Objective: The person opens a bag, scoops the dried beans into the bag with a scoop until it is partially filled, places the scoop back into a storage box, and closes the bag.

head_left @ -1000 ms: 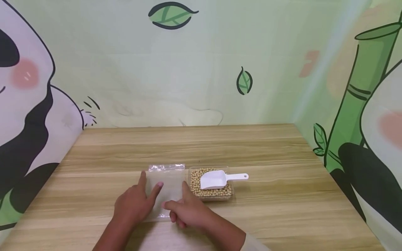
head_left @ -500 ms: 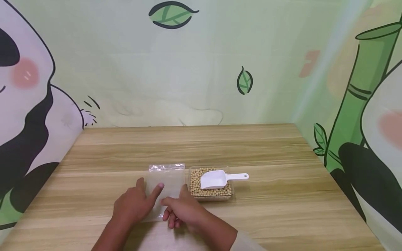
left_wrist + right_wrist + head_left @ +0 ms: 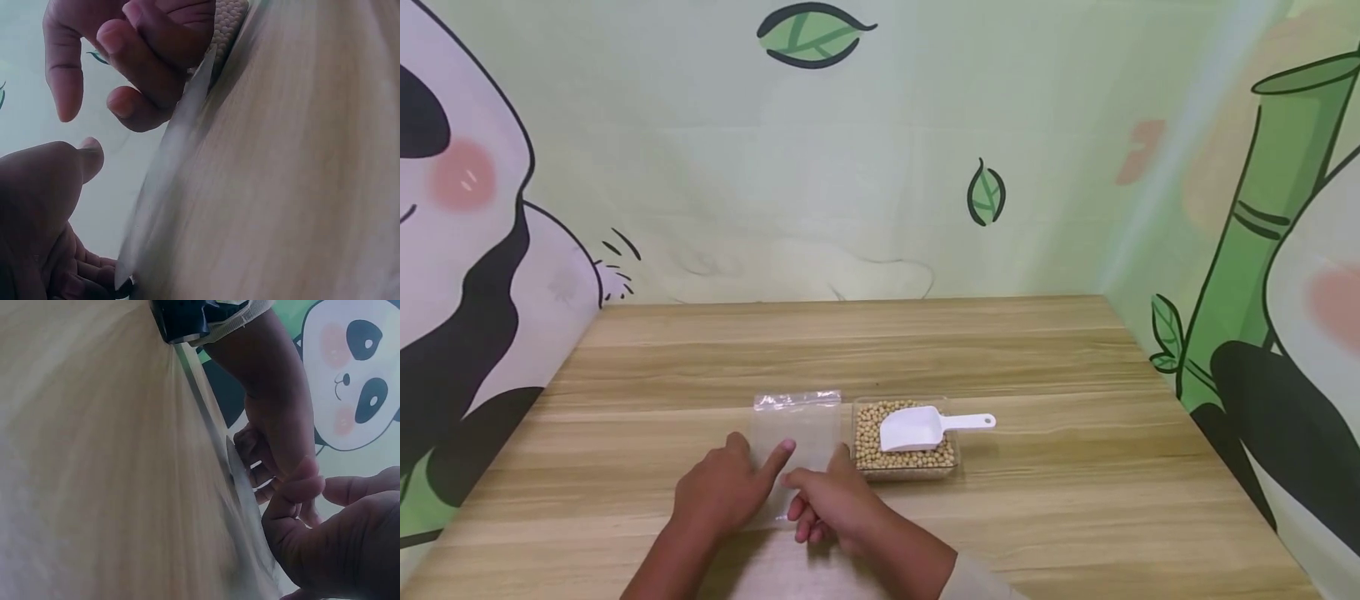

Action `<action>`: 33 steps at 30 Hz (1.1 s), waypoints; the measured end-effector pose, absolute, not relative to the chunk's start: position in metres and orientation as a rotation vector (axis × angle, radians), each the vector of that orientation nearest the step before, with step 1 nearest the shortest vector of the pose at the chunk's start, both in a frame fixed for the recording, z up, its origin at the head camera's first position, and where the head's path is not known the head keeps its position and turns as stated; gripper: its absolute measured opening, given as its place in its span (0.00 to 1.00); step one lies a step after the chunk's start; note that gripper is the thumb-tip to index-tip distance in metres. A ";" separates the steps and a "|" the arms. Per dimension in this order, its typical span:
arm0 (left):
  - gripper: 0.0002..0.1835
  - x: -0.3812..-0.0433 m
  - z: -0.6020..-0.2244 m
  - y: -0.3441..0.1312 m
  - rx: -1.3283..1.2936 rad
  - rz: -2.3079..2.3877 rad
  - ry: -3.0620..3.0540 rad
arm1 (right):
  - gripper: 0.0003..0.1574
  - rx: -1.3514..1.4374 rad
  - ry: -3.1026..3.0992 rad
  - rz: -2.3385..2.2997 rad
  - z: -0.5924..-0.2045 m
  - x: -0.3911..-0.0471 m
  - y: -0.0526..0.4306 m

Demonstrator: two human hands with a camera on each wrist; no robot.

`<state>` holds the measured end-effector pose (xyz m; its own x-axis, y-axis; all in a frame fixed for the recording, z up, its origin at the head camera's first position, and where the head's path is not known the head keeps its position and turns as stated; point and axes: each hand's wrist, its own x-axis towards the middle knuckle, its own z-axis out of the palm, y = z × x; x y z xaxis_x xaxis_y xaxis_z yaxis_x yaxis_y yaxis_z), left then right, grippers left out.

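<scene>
Head: zip-seal bag lay on bench; left hand, spread, at its 8 o'clock; right hand, loosely bent, empty, at 5; zip strip, 12 o'clock, seemed best hold. Left wrist: film looked light, limp. Right wrist: probably slippery.

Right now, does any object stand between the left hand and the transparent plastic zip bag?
Nothing visible. The left hand is at the left edge of the zip bag. The clear rectangular container of beige beans, bearing a white plastic scoop, stands to the bag's right, not between.
</scene>
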<state>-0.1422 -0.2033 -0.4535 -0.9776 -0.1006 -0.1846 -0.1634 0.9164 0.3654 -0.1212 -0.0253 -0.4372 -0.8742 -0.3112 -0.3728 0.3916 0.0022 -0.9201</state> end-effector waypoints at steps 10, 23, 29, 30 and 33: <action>0.61 -0.146 -0.458 -0.212 -0.339 0.647 2.877 | 0.68 0.096 1.747 -1.967 -0.439 -0.118 -0.029; 0.50 -0.146 -0.454 -0.219 -0.431 0.663 2.877 | 0.51 0.056 1.999 -1.772 -0.440 -0.114 -0.027; 0.51 -0.147 -0.455 -0.220 -0.460 0.658 2.894 | 0.46 -0.043 2.319 -1.564 -0.441 -0.116 -0.027; 0.51 -0.147 -0.455 -0.220 -0.467 0.659 2.897 | 0.46 -0.047 2.347 -1.547 -0.442 -0.117 -0.028; 0.50 -0.147 -0.456 -0.221 -0.475 0.657 2.897 | 0.44 -0.054 2.375 -1.532 -0.445 -0.118 -0.028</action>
